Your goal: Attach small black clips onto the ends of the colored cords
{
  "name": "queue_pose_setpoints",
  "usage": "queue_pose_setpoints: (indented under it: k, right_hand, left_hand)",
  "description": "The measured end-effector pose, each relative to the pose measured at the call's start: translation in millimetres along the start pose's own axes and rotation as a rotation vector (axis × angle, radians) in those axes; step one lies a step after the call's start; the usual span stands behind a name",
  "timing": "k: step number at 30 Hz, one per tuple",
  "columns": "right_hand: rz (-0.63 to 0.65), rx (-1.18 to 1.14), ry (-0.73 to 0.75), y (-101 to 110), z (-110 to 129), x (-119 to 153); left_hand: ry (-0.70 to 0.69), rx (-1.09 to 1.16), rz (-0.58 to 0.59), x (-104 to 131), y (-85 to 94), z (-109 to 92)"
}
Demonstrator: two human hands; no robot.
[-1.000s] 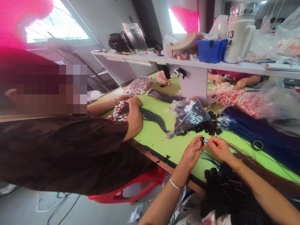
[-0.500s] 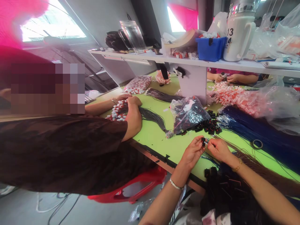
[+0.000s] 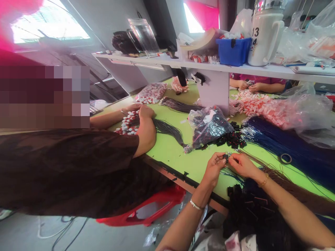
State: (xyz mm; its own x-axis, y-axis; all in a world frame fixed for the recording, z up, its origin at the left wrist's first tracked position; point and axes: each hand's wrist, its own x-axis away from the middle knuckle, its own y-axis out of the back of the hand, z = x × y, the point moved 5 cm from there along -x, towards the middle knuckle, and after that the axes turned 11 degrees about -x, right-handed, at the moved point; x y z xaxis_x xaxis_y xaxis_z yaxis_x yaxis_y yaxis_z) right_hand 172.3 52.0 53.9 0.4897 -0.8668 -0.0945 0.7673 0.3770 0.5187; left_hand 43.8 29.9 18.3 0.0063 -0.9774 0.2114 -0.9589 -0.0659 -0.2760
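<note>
Between thumb and fingers, my left hand (image 3: 215, 166) pinches a small black plastic connector (image 3: 225, 157). Close against it, my right hand (image 3: 243, 164) pinches the metal-tipped end of one or more thin wires (image 3: 229, 153); how many is too small to tell. Brown wires (image 3: 274, 174) run beneath my right forearm. More black connectors (image 3: 232, 139) lie loose beyond my hands, beside a clear plastic bag (image 3: 213, 127) of dark parts. A heap of black connectors with wires (image 3: 251, 209) is piled at the table edge by my lap.
A co-worker (image 3: 65, 167) at the left handles grey wires with white-and-red connectors. Dark blue wires (image 3: 288, 150) with a tape ring (image 3: 284, 159) lie at right, below pink-white connectors (image 3: 261, 104). A shelf (image 3: 167, 64) crosses above the table, carrying a blue bin (image 3: 233, 52) and a mug (image 3: 265, 42).
The black connector has turned a little in my left fingers, and my right hand has come slightly closer to it. The whole view has shifted slightly.
</note>
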Motion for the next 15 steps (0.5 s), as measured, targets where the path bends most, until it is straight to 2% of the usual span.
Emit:
queue_pose_setpoints:
  k: [8, 10, 12, 14, 15]
  right_hand:
    - [0.022, 0.097, -0.024, -0.9, -0.8, 0.2]
    - [-0.001, 0.069, -0.025, 7.6, -4.9, -2.1]
    - [-0.103, 0.076, -0.04, 24.3, -10.5, -4.2]
    - [-0.172, 0.175, -0.1, 39.3, -17.7, -5.0]
    - [-0.157, 0.239, -0.143, 42.9, -21.6, -5.3]
  left_hand:
    - [0.037, -0.016, 0.036, 6.0, -2.7, 8.5]
    - [0.038, 0.001, 0.033, 7.3, -0.6, 7.6]
    - [0.044, 0.021, 0.039, 7.1, 3.5, 5.2]
    - [0.062, 0.037, 0.056, 6.2, 8.4, 3.0]
    - [0.076, 0.045, 0.064, 5.6, 10.7, 2.4]
